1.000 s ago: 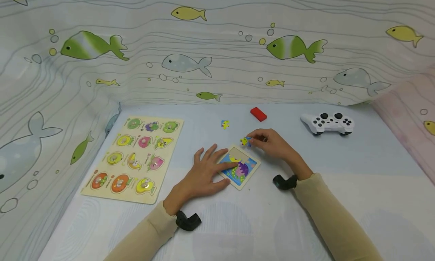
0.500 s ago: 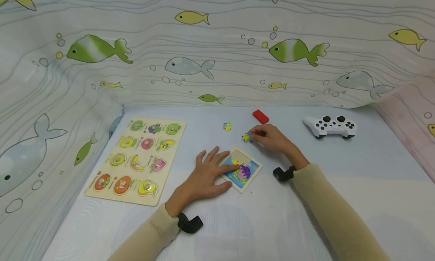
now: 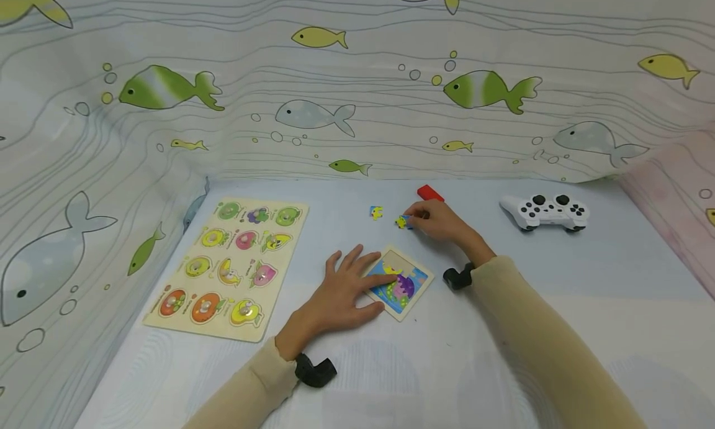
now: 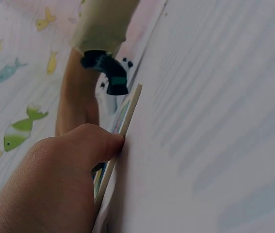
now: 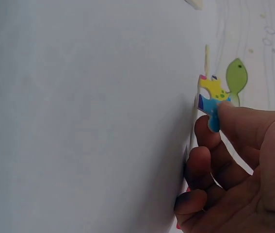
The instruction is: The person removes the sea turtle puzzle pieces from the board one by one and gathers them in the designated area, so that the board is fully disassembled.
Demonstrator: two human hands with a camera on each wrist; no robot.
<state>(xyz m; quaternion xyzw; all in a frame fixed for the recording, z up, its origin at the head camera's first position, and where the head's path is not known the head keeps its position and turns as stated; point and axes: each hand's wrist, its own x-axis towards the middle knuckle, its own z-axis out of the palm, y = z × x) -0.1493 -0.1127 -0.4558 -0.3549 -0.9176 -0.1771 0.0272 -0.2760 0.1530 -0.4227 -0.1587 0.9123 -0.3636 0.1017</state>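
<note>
My left hand (image 3: 346, 292) lies with spread fingers on a small square jigsaw puzzle (image 3: 412, 302), the index finger across its purple picture. In the left wrist view, the thumb (image 4: 109, 145) touches the board's edge. Part of the puzzle's far corner shows bare brown backing. Beyond it, my right hand (image 3: 438, 221) pinches a yellow and blue puzzle piece (image 3: 402, 221) between thumb and fingers. The right wrist view shows this piece (image 5: 211, 108) tilted at the fingertips, close to the table. Another yellow and blue puzzle piece (image 3: 377, 213) lies just to its left.
A wooden fruit peg board (image 3: 272, 295) lies at the left. A red block (image 3: 429, 193) sits behind the right hand, partly covered by it. At the right back stands a white game controller (image 3: 547, 213). A fish-patterned curtain (image 3: 391, 118) borders the table.
My right hand has moved the pinched piece away from the puzzle board, toward the loose piece and red block. The left hand stays on the board. The head view has shifted slightly.
</note>
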